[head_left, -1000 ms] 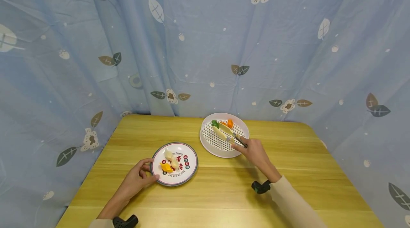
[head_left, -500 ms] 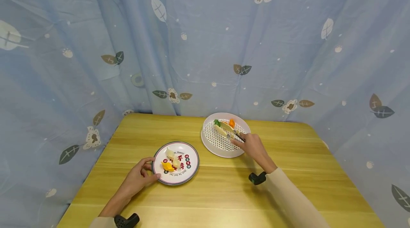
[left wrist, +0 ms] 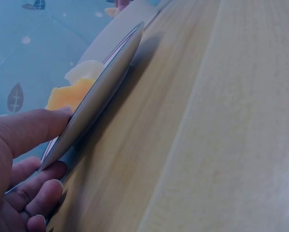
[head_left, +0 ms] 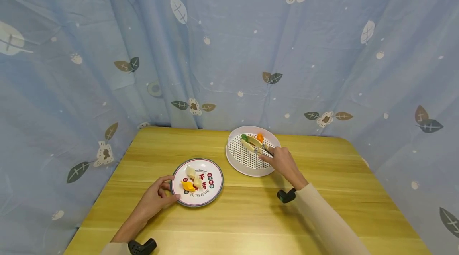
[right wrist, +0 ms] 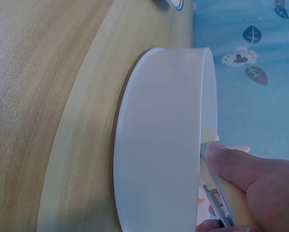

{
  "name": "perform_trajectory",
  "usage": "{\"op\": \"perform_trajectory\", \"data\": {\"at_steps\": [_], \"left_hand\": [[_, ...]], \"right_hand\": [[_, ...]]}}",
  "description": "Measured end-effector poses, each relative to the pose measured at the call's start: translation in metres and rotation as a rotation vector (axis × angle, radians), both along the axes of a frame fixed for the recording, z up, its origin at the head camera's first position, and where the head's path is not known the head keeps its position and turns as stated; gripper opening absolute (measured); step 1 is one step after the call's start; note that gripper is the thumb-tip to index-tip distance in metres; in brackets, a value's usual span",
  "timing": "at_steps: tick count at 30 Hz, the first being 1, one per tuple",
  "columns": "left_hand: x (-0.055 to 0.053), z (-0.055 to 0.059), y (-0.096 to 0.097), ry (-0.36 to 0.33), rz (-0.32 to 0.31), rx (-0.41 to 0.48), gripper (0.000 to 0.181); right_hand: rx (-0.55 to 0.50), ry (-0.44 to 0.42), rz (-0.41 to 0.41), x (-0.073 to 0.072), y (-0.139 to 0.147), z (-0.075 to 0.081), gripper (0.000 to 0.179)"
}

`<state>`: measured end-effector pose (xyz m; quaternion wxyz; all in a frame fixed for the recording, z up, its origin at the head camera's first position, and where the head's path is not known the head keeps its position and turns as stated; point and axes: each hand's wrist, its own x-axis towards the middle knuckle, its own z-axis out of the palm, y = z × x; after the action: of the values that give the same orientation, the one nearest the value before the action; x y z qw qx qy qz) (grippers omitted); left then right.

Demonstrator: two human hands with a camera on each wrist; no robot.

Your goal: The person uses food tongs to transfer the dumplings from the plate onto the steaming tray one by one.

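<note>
My left hand [head_left: 154, 199] grips the near-left rim of a white plate [head_left: 206, 167], thumb on top and fingers underneath. In the left wrist view the plate's underside [left wrist: 100, 96] shows. On it lie a yellow dumpling-like piece [head_left: 188, 186] and two pale ones, one of them a whitish piece [head_left: 191, 171]. My right hand [head_left: 283, 160] holds tongs [head_left: 255, 141] with cream-coloured arms over a round white perforated basket [head_left: 247, 170]. Their tips are at a small green piece [head_left: 244, 137] inside it. In the right wrist view the basket wall hides the tips.
An orange piece [head_left: 259, 137] lies near the basket's back wall, close to the tongs. Both containers stand on a wooden table [head_left: 229, 223]. A blue patterned curtain [head_left: 229, 48] hangs along its back and sides.
The tongs' arms have drawn a little closer together by the green piece, and the right hand has shifted slightly forward. The left hand stays at the plate. The head view has shifted slightly.
</note>
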<state>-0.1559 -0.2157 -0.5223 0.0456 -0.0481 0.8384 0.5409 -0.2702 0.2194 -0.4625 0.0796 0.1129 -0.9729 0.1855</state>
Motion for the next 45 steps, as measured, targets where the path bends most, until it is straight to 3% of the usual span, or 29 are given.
{"op": "perform_trajectory", "data": {"at_steps": [6,13,22,29,36,45], "left_hand": [[0.000,0.000,0.000,0.016,-0.009,-0.008,0.072],[0.000,-0.001,0.000,0.008,-0.002,0.007,0.071],[0.000,-0.001,0.000,0.006,-0.004,0.010,0.071],[0.001,0.000,0.000,0.010,-0.010,0.007,0.071],[0.000,-0.001,-0.001,0.008,-0.010,0.003,0.072],[-0.001,-0.002,-0.001,0.000,-0.008,0.006,0.072]], "right_hand": [[-0.025,0.015,-0.003,0.003,-0.001,0.000,0.039],[-0.077,0.009,-0.025,0.011,-0.004,0.002,0.062],[-0.094,0.082,0.058,0.030,-0.011,0.003,0.060],[-0.147,0.071,0.093,0.046,-0.024,0.005,0.064],[-0.158,0.114,0.132,0.061,-0.038,0.005,0.063],[-0.188,0.073,0.174,0.075,-0.051,0.001,0.068]]}}
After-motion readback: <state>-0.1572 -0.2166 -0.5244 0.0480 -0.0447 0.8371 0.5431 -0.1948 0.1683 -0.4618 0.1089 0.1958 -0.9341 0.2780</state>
